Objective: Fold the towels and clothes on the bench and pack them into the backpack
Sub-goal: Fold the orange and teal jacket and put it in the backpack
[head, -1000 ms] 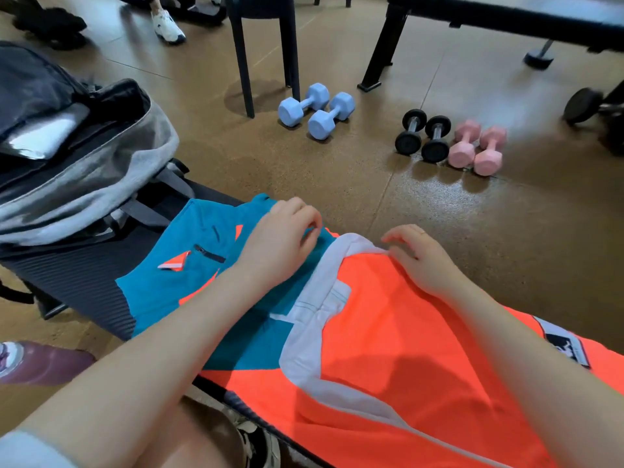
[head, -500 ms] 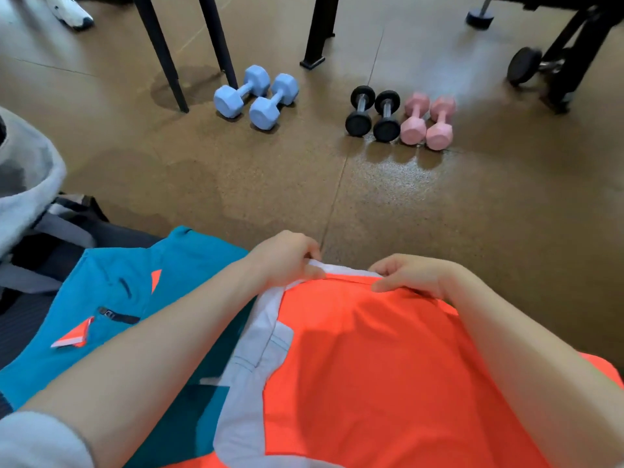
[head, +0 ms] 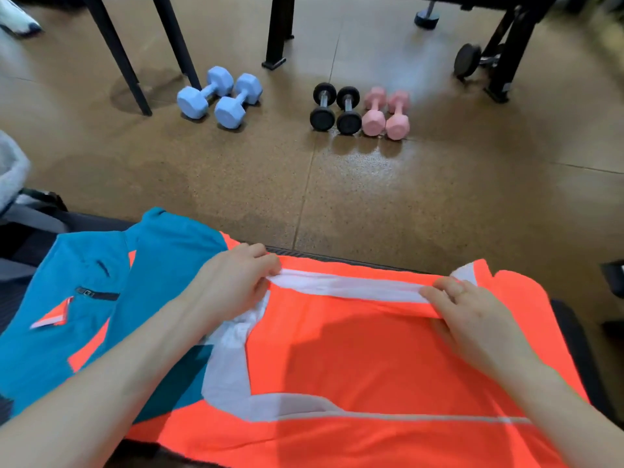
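Left hand (head: 233,282) and right hand (head: 472,312) each pinch the white edge of the orange shirt (head: 354,359) on the desk (head: 570,319), fingers curled; teal shorts (head: 101,298) lie left.

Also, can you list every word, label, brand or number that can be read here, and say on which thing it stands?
No text can be read.
Zip tab on the blue shorts: small pale marks, too blurred to read.
Orange shirt, pinched by the left hand and right hand: no print shows.
Dumbbells: no numbers legible.
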`<state>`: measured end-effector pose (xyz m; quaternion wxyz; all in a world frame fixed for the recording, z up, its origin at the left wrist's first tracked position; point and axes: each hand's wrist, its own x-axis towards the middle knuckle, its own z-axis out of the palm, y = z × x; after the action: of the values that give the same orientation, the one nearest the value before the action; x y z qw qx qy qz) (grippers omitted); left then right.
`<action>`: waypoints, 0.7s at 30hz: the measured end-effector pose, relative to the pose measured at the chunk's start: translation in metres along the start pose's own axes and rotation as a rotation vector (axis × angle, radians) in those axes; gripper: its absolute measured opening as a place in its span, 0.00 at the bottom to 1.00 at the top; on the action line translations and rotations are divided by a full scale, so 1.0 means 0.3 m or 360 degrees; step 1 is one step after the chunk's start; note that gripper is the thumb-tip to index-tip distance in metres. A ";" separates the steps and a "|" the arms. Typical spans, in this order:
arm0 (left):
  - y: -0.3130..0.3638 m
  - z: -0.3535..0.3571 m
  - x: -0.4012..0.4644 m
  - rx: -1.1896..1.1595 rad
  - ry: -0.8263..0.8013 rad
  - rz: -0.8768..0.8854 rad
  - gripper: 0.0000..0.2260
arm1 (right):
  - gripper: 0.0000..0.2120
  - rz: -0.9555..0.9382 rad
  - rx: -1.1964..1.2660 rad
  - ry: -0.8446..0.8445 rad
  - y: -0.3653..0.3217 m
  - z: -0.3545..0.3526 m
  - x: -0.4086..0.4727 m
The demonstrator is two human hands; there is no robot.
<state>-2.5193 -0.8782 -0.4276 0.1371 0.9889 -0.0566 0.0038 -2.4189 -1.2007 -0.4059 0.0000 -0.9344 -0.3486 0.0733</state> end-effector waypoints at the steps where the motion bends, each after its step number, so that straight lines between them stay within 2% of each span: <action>1: 0.038 -0.008 0.010 0.0091 -0.0016 -0.0097 0.16 | 0.14 -0.0035 -0.0105 0.0039 0.029 0.017 -0.017; 3: 0.120 -0.012 0.029 0.0227 -0.0064 -0.0145 0.23 | 0.18 -0.0098 -0.0245 0.0040 0.046 0.009 -0.048; 5: 0.211 0.004 0.050 0.0202 -0.0061 -0.0001 0.27 | 0.20 -0.0128 -0.0403 0.0103 0.052 0.000 -0.081; 7: 0.300 0.039 0.077 0.0157 0.0012 0.0145 0.24 | 0.21 -0.0190 -0.0507 0.0143 0.086 0.004 -0.112; 10: 0.406 0.079 0.137 0.0257 -0.0208 0.0141 0.19 | 0.21 -0.0203 -0.0519 0.0134 0.139 -0.026 -0.133; 11: 0.428 0.093 0.152 0.0272 -0.0199 0.0149 0.16 | 0.21 -0.0229 -0.0546 0.0133 0.160 -0.025 -0.141; 14: 0.451 0.119 0.181 0.0262 -0.0034 0.0298 0.07 | 0.19 -0.0208 -0.0669 0.0025 0.210 -0.037 -0.147; 16: 0.426 0.139 0.178 0.0228 0.0033 0.0377 0.08 | 0.21 -0.0141 -0.0749 -0.0009 0.249 -0.046 -0.137; 19: 0.422 0.130 0.154 0.0348 0.0034 0.0357 0.05 | 0.10 -0.0157 -0.0906 0.0324 0.318 -0.051 -0.138; 21: 0.425 0.131 0.149 0.0369 0.0144 0.0363 0.07 | 0.05 -0.0133 -0.0846 0.0571 0.345 -0.052 -0.154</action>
<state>-2.4896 -1.0158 -0.4298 0.0230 0.9841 -0.1614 0.0704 -2.3838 -1.3084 -0.3895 -0.1796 -0.8845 -0.3882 -0.1862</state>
